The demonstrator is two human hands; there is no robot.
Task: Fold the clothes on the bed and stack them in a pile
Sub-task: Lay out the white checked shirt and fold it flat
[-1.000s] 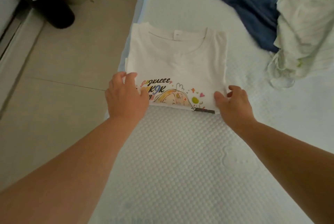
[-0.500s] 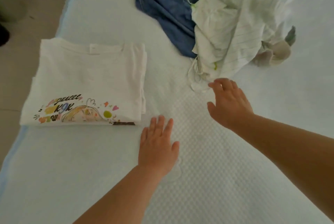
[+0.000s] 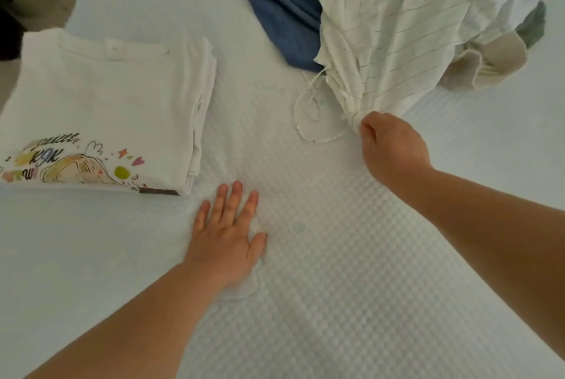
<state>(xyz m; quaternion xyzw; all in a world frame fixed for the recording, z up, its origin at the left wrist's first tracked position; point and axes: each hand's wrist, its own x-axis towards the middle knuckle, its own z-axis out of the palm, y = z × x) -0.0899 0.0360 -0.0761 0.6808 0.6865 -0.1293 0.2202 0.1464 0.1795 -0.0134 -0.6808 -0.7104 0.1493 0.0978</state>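
a cream striped garment [image 3: 394, 29] is pinched at its lower edge by the right hand [image 3: 393, 146], the fingers curled tight round a bunched corner of the cloth. from that grip the fabric fans up and away in loose folds, pale with thin dark lines running across it and a touch of bright green at the top edge. just left of the grip a thin white cord [image 3: 308, 115] from the same garment is seen looped on the bed [image 3: 336, 256]. beyond the grip and to its left, a blue denim piece [image 3: 275, 2] is partly covered by the striped cloth. to the right of the grip and further off, a beige ruffled item [image 3: 486, 63] is tucked under the striped fabric, with a grey-green edge showing behind it.

the left hand [image 3: 227, 231] is laid flat on the white quilted cover, fingers straight and slightly spread, nothing held. it is well apart from the right hand's grip, nearer the camera and to the left.

a white t-shirt [image 3: 107, 109] is already folded into a neat rectangle, far left of the grip and just beyond the left hand's fingertips, not touched by them. its collar and label face away, and a colourful cartoon print with lettering, a blond head, a heart and a green dot is shown along its near edge. several layers are visible at its right side.
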